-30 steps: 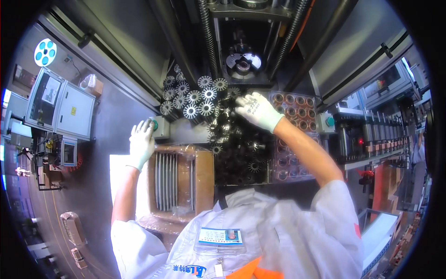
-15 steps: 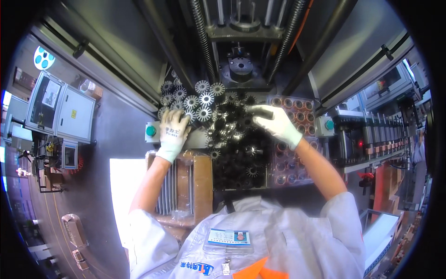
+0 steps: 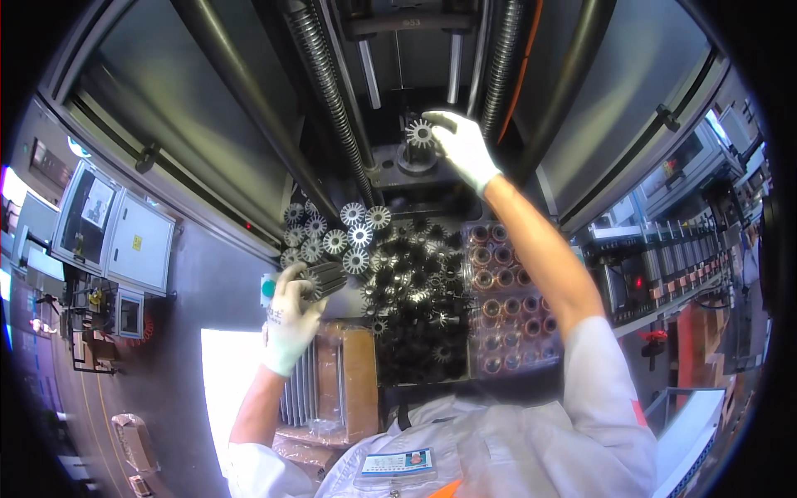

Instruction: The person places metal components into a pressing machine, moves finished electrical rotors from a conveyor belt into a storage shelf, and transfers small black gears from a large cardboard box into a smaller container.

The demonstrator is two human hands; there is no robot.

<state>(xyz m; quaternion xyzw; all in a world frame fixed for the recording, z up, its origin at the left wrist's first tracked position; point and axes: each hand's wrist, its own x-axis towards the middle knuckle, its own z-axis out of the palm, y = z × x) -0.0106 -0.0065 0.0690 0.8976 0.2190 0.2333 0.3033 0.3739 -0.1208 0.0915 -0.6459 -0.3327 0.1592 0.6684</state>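
The right hand (image 3: 465, 151), nearer the round fixture (image 3: 417, 163), pinches a toothed core (image 3: 420, 134) left of its palm; the left hand (image 3: 290, 325) grips a ribbed stack (image 3: 330, 280) (long axis pointing rightward).

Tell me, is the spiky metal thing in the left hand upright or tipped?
Tipped: the grooved metal piece in the left hand shows its long side, while the standing pieces nearby show round toothed ends.

Bright patches glare amid shadow; edges bend.
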